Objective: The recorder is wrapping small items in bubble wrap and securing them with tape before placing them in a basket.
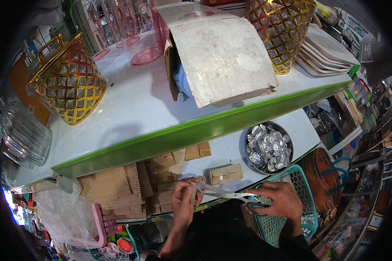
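Observation:
My left hand [184,195] grips a roll of clear tape [194,192], held upright near the lower shelf's front edge. From the right, my right hand [279,199] holds a pair of scissors [236,195] by the black handles. The metal blades point left and reach the tape; they look parted. Just above them a small brown cardboard box [226,174] lies on the lower white shelf. Up and to the right stands a round dark tin [268,147] filled with crinkled silver foil cups.
Flattened brown cardboard boxes [114,186] are piled at left. A teal plastic basket [308,202] and a brown woven bag [320,179] stand at right. Above, the green-edged shelf [134,75] holds a worn white carton [228,58] and gold-latticed glass jars [73,81].

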`<action>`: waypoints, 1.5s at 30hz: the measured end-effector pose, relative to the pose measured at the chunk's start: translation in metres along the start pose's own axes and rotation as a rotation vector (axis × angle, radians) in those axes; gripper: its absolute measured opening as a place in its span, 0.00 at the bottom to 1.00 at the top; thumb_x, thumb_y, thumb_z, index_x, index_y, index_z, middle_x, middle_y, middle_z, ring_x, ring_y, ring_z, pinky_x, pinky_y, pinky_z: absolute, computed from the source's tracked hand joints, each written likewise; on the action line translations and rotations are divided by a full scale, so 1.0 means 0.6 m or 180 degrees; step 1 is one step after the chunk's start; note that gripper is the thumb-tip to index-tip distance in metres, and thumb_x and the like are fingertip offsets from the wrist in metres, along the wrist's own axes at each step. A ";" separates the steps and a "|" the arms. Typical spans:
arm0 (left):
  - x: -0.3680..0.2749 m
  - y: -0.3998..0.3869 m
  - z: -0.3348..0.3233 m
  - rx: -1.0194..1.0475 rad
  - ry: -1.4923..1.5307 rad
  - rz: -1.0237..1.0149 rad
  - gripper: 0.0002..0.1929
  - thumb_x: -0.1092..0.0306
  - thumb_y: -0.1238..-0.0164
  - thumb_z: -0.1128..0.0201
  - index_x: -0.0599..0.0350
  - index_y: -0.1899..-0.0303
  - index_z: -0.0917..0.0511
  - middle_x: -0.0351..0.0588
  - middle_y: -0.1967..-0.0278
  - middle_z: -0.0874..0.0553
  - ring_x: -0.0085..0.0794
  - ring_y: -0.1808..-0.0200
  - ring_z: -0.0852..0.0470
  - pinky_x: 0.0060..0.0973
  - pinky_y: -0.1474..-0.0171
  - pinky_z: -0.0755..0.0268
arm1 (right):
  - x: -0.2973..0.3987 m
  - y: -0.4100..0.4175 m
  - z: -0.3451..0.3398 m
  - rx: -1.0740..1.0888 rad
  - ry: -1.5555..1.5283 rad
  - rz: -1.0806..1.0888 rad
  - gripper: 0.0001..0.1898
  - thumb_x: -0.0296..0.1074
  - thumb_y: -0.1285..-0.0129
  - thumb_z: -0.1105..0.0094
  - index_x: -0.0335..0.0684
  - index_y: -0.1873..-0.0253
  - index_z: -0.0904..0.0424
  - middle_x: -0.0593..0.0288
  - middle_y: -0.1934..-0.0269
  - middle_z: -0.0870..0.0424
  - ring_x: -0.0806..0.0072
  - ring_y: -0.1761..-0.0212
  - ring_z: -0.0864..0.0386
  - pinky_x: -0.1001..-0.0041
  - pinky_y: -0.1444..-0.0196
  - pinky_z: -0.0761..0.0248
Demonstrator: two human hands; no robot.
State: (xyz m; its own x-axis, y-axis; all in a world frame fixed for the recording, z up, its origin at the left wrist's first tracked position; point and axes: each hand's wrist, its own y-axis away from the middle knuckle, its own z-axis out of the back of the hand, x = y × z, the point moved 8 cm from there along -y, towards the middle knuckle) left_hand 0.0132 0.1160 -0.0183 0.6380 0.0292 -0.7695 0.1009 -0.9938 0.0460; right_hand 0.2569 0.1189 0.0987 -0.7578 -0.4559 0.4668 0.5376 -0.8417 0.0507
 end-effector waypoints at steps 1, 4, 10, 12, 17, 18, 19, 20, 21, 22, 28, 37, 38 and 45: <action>0.000 0.001 0.002 -0.0049 -0.0062 -0.0003 0.03 0.73 0.18 0.49 0.56 0.53 0.27 0.50 0.46 0.21 0.22 0.70 0.22 0.19 0.73 0.33 | 0.003 -0.003 0.002 -0.0001 0.0000 0.0005 0.30 0.47 0.50 0.24 0.58 0.38 0.16 0.63 0.62 0.14 0.62 0.65 0.14 0.66 0.61 0.19; -0.004 0.000 0.003 -0.0072 -0.0110 -0.0041 0.02 0.73 0.18 0.48 0.56 0.53 0.27 0.50 0.46 0.20 0.21 0.68 0.21 0.17 0.73 0.32 | 0.020 -0.011 0.007 -0.0003 0.0334 0.0168 0.28 0.50 0.48 0.25 0.60 0.40 0.15 0.64 0.61 0.13 0.63 0.66 0.14 0.66 0.63 0.19; -0.007 0.001 0.015 -0.0177 -0.0196 -0.0100 0.02 0.71 0.18 0.49 0.56 0.53 0.28 0.48 0.45 0.20 0.21 0.65 0.21 0.19 0.71 0.31 | 0.039 -0.023 0.016 0.0149 0.0481 0.0145 0.25 0.51 0.45 0.27 0.61 0.40 0.15 0.64 0.59 0.13 0.64 0.65 0.13 0.67 0.64 0.19; -0.005 0.003 0.018 -0.0213 -0.0275 -0.0077 0.03 0.70 0.18 0.50 0.56 0.54 0.28 0.46 0.45 0.20 0.21 0.66 0.22 0.20 0.70 0.31 | 0.043 -0.024 0.021 0.0024 0.0439 0.0231 0.25 0.51 0.45 0.28 0.60 0.41 0.15 0.66 0.60 0.14 0.65 0.66 0.14 0.67 0.65 0.20; -0.006 0.005 0.005 -0.0064 -0.0480 -0.0266 0.01 0.73 0.19 0.48 0.56 0.55 0.28 0.48 0.45 0.21 0.20 0.66 0.22 0.18 0.71 0.30 | 0.053 -0.037 0.025 0.0097 0.0526 0.0211 0.24 0.51 0.43 0.29 0.59 0.41 0.15 0.67 0.62 0.14 0.67 0.68 0.15 0.68 0.68 0.21; -0.006 0.006 0.004 -0.0068 -0.0482 -0.0270 0.01 0.73 0.19 0.48 0.56 0.55 0.28 0.48 0.45 0.21 0.20 0.66 0.22 0.18 0.71 0.30 | 0.055 -0.040 0.025 0.0117 0.0569 0.0204 0.24 0.51 0.43 0.29 0.58 0.41 0.14 0.68 0.63 0.15 0.67 0.68 0.15 0.68 0.68 0.21; -0.006 0.008 0.001 -0.0052 -0.0492 -0.0295 0.01 0.74 0.20 0.46 0.57 0.54 0.27 0.50 0.44 0.21 0.20 0.67 0.23 0.18 0.72 0.31 | 0.056 -0.041 0.025 0.0117 0.0568 0.0208 0.24 0.51 0.43 0.29 0.58 0.41 0.14 0.68 0.63 0.15 0.67 0.68 0.15 0.68 0.68 0.21; -0.006 0.010 0.000 -0.0036 -0.0501 -0.0320 0.02 0.76 0.21 0.45 0.59 0.54 0.27 0.52 0.44 0.21 0.20 0.68 0.23 0.17 0.72 0.31 | 0.059 -0.042 0.027 0.0087 0.0614 0.0242 0.23 0.51 0.43 0.30 0.58 0.41 0.15 0.68 0.63 0.15 0.67 0.68 0.15 0.68 0.68 0.22; -0.005 0.009 -0.001 -0.0032 -0.0500 -0.0320 0.02 0.76 0.21 0.45 0.59 0.54 0.27 0.52 0.44 0.21 0.20 0.68 0.23 0.17 0.72 0.31 | 0.061 -0.042 0.029 0.0056 0.0662 0.0272 0.23 0.52 0.42 0.30 0.59 0.41 0.15 0.69 0.63 0.15 0.67 0.68 0.15 0.68 0.69 0.22; -0.005 0.009 -0.004 0.0033 -0.0565 -0.0374 0.02 0.76 0.21 0.44 0.59 0.54 0.27 0.52 0.43 0.22 0.19 0.68 0.23 0.17 0.72 0.32 | 0.061 -0.043 0.029 0.0053 0.0664 0.0270 0.23 0.52 0.42 0.30 0.59 0.41 0.15 0.69 0.63 0.15 0.67 0.68 0.15 0.68 0.69 0.22; 0.001 0.010 -0.011 0.0108 -0.0684 -0.0437 0.02 0.77 0.22 0.44 0.60 0.54 0.26 0.53 0.41 0.22 0.18 0.69 0.23 0.17 0.72 0.32 | 0.065 -0.044 0.031 0.0076 0.0655 0.0360 0.22 0.51 0.40 0.31 0.58 0.41 0.15 0.69 0.63 0.15 0.68 0.68 0.15 0.69 0.69 0.23; 0.017 0.009 -0.015 0.0053 -0.0729 -0.0335 0.03 0.78 0.22 0.44 0.61 0.53 0.26 0.51 0.40 0.23 0.14 0.74 0.29 0.16 0.74 0.37 | 0.067 -0.037 0.033 0.0092 0.0848 0.0513 0.20 0.49 0.39 0.32 0.58 0.42 0.14 0.70 0.64 0.15 0.69 0.67 0.14 0.69 0.68 0.22; 0.017 0.010 -0.017 0.0085 -0.0772 -0.0408 0.04 0.78 0.22 0.44 0.61 0.51 0.26 0.50 0.40 0.23 0.14 0.75 0.31 0.16 0.75 0.38 | 0.065 -0.039 0.033 0.0133 0.0820 0.0461 0.20 0.49 0.39 0.32 0.57 0.42 0.14 0.69 0.63 0.14 0.69 0.66 0.14 0.69 0.68 0.22; 0.000 -0.002 -0.013 -0.0168 -0.0743 -0.0332 0.11 0.73 0.19 0.49 0.59 0.41 0.32 0.48 0.39 0.24 0.14 0.77 0.33 0.16 0.75 0.41 | 0.016 -0.023 0.043 -0.0141 0.0209 0.0213 0.22 0.45 0.44 0.29 0.54 0.43 0.13 0.65 0.64 0.12 0.64 0.68 0.14 0.69 0.66 0.21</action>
State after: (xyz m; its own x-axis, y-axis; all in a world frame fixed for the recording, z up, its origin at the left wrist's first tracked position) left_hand 0.0188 0.1181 -0.0133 0.4294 0.0997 -0.8976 0.2005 -0.9796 -0.0129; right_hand 0.2517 0.1338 0.1251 -0.7442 -0.5282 0.4090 0.5719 -0.8201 -0.0184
